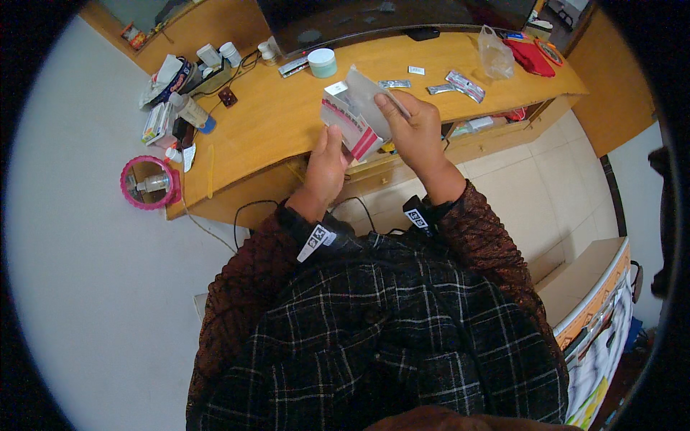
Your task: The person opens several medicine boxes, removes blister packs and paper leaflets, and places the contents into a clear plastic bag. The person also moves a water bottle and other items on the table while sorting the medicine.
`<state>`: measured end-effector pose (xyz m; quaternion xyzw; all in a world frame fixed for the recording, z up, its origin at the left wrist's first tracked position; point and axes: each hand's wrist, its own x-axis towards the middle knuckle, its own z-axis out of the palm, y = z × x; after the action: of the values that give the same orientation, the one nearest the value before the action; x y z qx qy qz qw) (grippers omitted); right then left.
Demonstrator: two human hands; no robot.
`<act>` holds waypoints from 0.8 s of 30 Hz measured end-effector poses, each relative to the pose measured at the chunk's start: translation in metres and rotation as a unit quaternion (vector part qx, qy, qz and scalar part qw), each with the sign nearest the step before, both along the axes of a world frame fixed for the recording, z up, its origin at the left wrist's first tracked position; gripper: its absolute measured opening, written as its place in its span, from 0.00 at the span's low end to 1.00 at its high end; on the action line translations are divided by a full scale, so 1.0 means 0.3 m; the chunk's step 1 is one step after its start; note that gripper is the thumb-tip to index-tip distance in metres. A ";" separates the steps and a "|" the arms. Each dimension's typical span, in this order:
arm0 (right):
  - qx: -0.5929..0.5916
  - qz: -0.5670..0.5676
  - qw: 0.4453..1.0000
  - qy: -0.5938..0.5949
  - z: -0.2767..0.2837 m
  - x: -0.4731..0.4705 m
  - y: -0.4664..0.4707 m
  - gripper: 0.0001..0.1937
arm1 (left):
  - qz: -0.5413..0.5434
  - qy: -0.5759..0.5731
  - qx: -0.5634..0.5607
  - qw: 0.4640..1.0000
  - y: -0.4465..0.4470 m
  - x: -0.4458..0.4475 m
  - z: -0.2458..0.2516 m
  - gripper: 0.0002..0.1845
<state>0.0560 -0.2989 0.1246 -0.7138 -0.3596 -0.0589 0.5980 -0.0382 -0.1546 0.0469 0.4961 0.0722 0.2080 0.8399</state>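
My left hand (326,164) grips the lower left side of a white and pink cardboard box (350,121), its thumb on the near edge. A grey-white flap of the box stands up on the right, and my right hand (412,126) pinches it between thumb and fingers. Both hands hold the box above the front edge of a wooden desk (259,129). Behind it on the desk lie a silver foil sachet (394,84), another sachet (442,89) and a pink and white packet (466,86). A small white piece (416,70) lies farther back. The box's inside is mostly hidden.
A white-lidded jar (322,63) stands below a dark screen (399,21). A lotion bottle (192,112), small boxes and a pink-framed mirror (146,182) crowd the desk's left end. A clear plastic bag (495,54) and red pouch (529,56) lie right. Cables (256,203) hang below.
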 end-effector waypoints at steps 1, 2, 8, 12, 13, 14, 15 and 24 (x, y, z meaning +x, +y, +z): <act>-0.001 -0.003 1.000 0.028 -0.001 -0.004 0.003 0.11 | -0.008 0.020 0.028 0.999 0.019 -0.006 0.011 0.26; 0.012 -0.002 0.999 0.045 -0.003 -0.006 0.007 0.11 | -0.006 0.063 0.040 0.997 0.029 -0.008 0.024 0.27; 0.028 0.012 0.998 -0.049 -0.049 -0.019 0.025 0.10 | 0.066 0.154 0.032 0.985 0.022 -0.023 0.121 0.49; 0.038 0.038 0.993 -0.105 -0.066 -0.027 0.036 0.10 | 0.058 0.143 0.012 0.988 0.009 -0.037 0.166 0.59; 0.027 0.041 0.997 -0.051 -0.067 -0.030 0.035 0.10 | 0.038 0.132 0.008 0.990 0.011 -0.043 0.165 0.59; 0.008 0.041 0.999 0.003 -0.065 -0.028 0.032 0.11 | 0.017 0.105 -0.001 0.994 0.013 -0.047 0.158 0.58; -0.011 0.039 0.998 0.057 -0.064 -0.027 0.029 0.12 | 0.001 0.092 0.002 0.996 0.019 -0.048 0.147 0.56; 0.068 0.057 0.987 0.135 -0.065 -0.006 0.026 0.15 | -0.071 -0.036 0.049 0.996 0.082 -0.020 0.072 0.49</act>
<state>0.0541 -0.2911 0.1051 -0.6514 -0.3107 0.0474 0.6906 -0.0443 -0.1300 0.0686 0.5326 -0.0041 0.1691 0.8293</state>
